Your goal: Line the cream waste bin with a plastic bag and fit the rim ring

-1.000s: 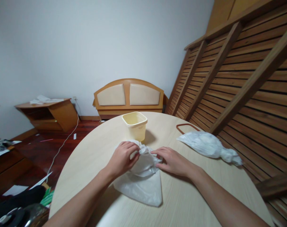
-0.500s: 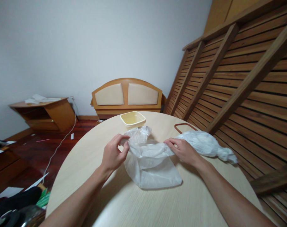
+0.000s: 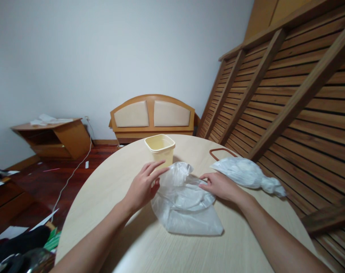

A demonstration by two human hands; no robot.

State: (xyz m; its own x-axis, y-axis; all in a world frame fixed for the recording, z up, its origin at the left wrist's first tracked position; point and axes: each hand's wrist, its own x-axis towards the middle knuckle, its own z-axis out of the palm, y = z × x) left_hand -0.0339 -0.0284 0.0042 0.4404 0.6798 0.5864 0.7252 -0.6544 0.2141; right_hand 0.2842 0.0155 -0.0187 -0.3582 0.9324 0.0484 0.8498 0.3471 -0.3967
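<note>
A translucent plastic bag [image 3: 191, 218] lies on the round table [image 3: 246, 242], its upper part crumpled and its bottom edge towards me. At its left side my left hand [image 3: 144, 184] is open, fingers stretched out over the bag's edge. My right hand [image 3: 219, 185] rests by the bag's right edge, thumb and index finger apart, the fingertips touching or just beside the plastic. Behind the bag stands a pale yellow square tub [image 3: 163, 153] without a lid, partly covered by my left fingers.
To the right lies a knotted white plastic bag [image 3: 243, 172] with something inside. Behind it is a brown loop-shaped handle or frame [image 3: 215, 154]. A slatted wooden panel [image 3: 292, 106] leans along the right side. A headboard [image 3: 152, 113] stands beyond the table.
The bag has come down flatter onto the table and shifted slightly towards me. My left fingers have let go and spread; the right hand has moved slightly lower, thumb and finger parted.
</note>
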